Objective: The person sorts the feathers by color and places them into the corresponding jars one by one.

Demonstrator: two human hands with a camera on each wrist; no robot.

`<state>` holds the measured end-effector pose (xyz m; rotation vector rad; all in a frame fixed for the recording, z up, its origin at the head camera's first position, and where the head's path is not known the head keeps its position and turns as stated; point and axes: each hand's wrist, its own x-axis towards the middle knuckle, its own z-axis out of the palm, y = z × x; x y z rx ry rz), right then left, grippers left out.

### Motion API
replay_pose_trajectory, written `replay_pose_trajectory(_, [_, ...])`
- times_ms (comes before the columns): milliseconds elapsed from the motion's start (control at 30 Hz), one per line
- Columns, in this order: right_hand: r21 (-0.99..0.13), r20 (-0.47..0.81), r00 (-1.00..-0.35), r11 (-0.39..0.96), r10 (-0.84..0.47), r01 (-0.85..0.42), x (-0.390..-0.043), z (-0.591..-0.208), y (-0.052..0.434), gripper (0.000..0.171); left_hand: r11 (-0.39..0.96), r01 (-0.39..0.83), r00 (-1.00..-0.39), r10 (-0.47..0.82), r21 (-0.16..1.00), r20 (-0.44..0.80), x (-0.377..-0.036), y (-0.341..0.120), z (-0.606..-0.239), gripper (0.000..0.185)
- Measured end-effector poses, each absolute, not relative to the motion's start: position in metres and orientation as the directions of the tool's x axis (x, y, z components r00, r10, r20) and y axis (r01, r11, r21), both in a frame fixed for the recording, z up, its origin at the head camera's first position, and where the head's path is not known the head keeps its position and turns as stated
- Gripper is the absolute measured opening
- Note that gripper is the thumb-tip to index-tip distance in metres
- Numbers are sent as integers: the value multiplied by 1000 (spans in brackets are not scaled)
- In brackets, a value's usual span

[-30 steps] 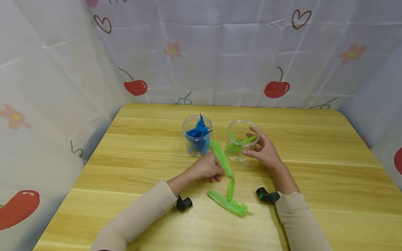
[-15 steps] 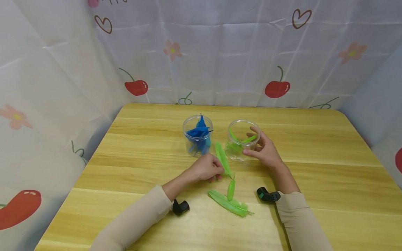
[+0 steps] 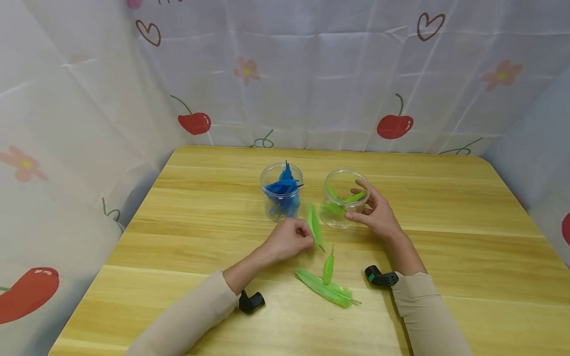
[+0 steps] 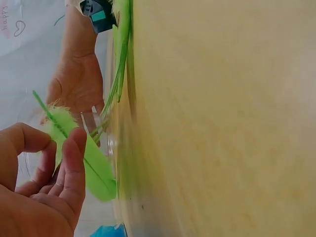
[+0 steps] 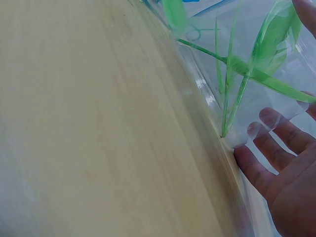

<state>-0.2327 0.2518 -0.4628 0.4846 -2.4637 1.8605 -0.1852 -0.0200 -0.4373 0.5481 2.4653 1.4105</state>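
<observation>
Fingers (image 4: 74, 153) of my left hand (image 3: 288, 241) pinch a green feather (image 3: 314, 225) by its quill, held up just off the tabletop (image 3: 445, 247), between the two jars. My right hand (image 3: 377, 213) wraps the clear jar (image 3: 344, 198) with green feathers inside, fingers curled around its wall, thumb near the rim. Tabletop is light wood with grain running across; a white cloth (image 3: 311, 74) printed with cherries, hearts and flowers hangs behind and on both sides. Second clear jar (image 3: 282, 190), stuffed with blue feathers, stands just left of the green one, near my left hand. Two more green feathers (image 3: 327, 284) lie on the tabletop below the hands, one small, one long, touching. Black wrist cameras (image 3: 380, 277) sit at both beige sleeves.
</observation>
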Motion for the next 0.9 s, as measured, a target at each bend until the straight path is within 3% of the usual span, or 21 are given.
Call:
replay_pose_trajectory(467, [-936, 209, -949, 234, -236, -264, -232, -464, 252, 86, 306, 179, -940, 333, 935, 72, -173, -28, -432, 3])
replay_pose_trajectory(900, [-937, 196, -952, 239, -236, -253, -232, -463, 252, 86, 217, 286, -934, 280, 933, 222, -159, -30, -426, 6])
